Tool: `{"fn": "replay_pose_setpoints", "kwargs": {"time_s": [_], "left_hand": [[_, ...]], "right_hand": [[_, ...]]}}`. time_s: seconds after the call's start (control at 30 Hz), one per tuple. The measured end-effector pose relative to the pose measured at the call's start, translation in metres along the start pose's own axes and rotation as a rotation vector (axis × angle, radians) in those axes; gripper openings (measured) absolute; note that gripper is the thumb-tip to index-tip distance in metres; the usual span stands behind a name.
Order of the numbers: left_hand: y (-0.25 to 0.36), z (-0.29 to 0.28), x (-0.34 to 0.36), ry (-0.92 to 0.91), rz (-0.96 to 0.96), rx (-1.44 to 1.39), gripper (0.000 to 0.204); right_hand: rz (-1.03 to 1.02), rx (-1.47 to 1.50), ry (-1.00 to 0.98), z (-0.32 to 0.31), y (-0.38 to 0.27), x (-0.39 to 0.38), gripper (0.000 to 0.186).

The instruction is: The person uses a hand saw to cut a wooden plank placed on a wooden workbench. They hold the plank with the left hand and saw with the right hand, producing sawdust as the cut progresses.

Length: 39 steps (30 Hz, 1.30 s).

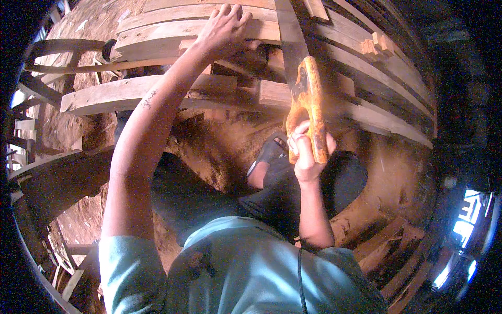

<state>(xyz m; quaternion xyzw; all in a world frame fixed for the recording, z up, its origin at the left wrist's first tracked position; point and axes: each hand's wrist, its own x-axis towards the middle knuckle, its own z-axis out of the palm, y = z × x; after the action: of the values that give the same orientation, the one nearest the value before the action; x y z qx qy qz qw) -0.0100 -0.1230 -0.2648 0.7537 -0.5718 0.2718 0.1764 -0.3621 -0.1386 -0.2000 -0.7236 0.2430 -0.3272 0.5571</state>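
My right hand (pixel 308 152) is wrapped round the worn yellow handle of a handsaw (pixel 309 86). Its broad blade points away from me and lies across the stacked wood, at the right end of a pale wooden plank (pixel 172 32). My left hand (pixel 225 29) grips this plank from above, left of the blade, with bent fingers over its top and the thumb at its near edge. How deep the saw teeth sit in the wood cannot be made out.
More planks (pixel 376 73) run off to the right, with small wood blocks (pixel 377 46) on them. Closer to me is a thick beam (pixel 151 93). A sandalled foot (pixel 266 159) stands below on the dusty ground. Loose timber (pixel 392 256) lies at the lower right.
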Motion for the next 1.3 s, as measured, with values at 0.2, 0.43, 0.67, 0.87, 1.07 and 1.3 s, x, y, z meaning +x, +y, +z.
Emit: {"fn": "replay_pose_setpoints", "kwargs": {"time_s": [0.2,0.43,0.67,0.87,1.07,1.3], "left_hand": [[-0.003,0.000,0.001,-0.002,0.030,-0.083,0.064],[0.010,-0.014,0.004,-0.117,-0.105,-0.070,0.073],[0.004,-0.001,-0.001,0.009,-0.032,-0.034,0.075],[0.005,0.002,0.001,0.016,-0.041,-0.032,0.076],[0.013,-0.011,0.001,-0.025,-0.099,-0.025,0.074],[-0.010,0.023,0.000,-0.049,-0.108,0.057,0.050]], "right_hand": [[-0.020,-0.127,-0.021,-0.002,-0.007,0.011,0.007],[-0.041,-0.097,0.006,0.013,-0.027,0.035,0.002],[0.152,0.116,0.019,-0.010,-0.021,-0.010,0.017],[-0.050,-0.123,0.014,0.004,-0.013,0.009,0.007],[-0.091,-0.192,-0.035,-0.006,-0.010,0.020,0.005],[-0.168,-0.340,0.023,-0.070,-0.001,-0.071,0.006]]}}
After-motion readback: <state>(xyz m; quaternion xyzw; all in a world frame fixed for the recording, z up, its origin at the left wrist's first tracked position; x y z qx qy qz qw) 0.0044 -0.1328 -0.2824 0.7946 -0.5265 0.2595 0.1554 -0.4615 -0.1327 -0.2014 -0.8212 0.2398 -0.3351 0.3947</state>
